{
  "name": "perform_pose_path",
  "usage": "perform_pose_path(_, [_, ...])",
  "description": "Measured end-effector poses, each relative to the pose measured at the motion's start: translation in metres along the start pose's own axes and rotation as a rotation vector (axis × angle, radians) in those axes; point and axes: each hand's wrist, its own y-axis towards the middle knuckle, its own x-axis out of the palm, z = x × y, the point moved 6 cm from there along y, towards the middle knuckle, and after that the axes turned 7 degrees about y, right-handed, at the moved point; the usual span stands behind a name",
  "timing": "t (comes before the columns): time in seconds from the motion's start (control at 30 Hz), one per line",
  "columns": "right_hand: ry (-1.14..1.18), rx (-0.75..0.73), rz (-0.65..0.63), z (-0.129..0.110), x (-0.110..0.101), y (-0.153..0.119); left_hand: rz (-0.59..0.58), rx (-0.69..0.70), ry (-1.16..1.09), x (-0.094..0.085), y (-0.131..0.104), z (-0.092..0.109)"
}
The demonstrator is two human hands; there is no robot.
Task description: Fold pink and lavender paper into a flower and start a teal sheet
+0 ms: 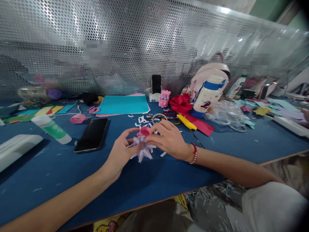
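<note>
Both my hands meet over the middle of the blue table (60,174). My left hand (120,153) and my right hand (169,138) hold a small paper flower (143,150) with pale lilac fringed petals and a pink rolled centre. The fingertips of both hands pinch it from either side, just above the tabletop. White paper snippets (142,121) lie scattered just beyond it.
A black phone (93,134) and a glue stick (51,129) lie to the left. Teal paper sheets (123,104), scissors (166,116), a yellow cutter (187,122), red paper (201,126), a red paper flower (180,103) and a white bottle (207,95) sit behind. A perforated metal screen (145,42) backs the table.
</note>
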Motion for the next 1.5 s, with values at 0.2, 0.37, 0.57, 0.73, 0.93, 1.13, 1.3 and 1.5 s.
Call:
perform_pose_path(0.2, [-0.052,-0.038,-0.045,-0.002,0.003,0.001,-0.027,-0.018,0.013,0.0,0.001,0.0])
perform_pose_path(0.37, [-0.089,-0.076,-0.125,-0.003,0.006,0.002,-0.063,-0.04,0.038,0.0,0.003,0.001])
perform_pose_path(0.57, [-0.049,-0.087,-0.096,0.0,0.006,0.001,-0.08,-0.039,0.017,0.0,0.002,0.001])
perform_pose_path(0.73, [0.008,-0.093,-0.064,0.003,0.005,0.001,-0.054,-0.032,0.0,0.0,0.002,0.002])
perform_pose_path(0.93, [0.044,-0.097,-0.026,0.004,0.0,0.002,-0.04,-0.017,0.01,-0.001,0.001,0.003])
perform_pose_path(1.13, [0.003,-0.129,0.017,0.0,-0.002,0.002,-0.04,0.002,0.015,0.0,-0.001,0.007])
perform_pose_path(1.3, [-0.005,-0.118,-0.024,0.0,0.001,0.0,-0.047,0.014,0.075,0.0,-0.002,0.009])
perform_pose_path(1.5, [0.012,-0.123,0.006,0.0,-0.008,0.002,-0.045,0.039,0.119,0.002,-0.006,0.016])
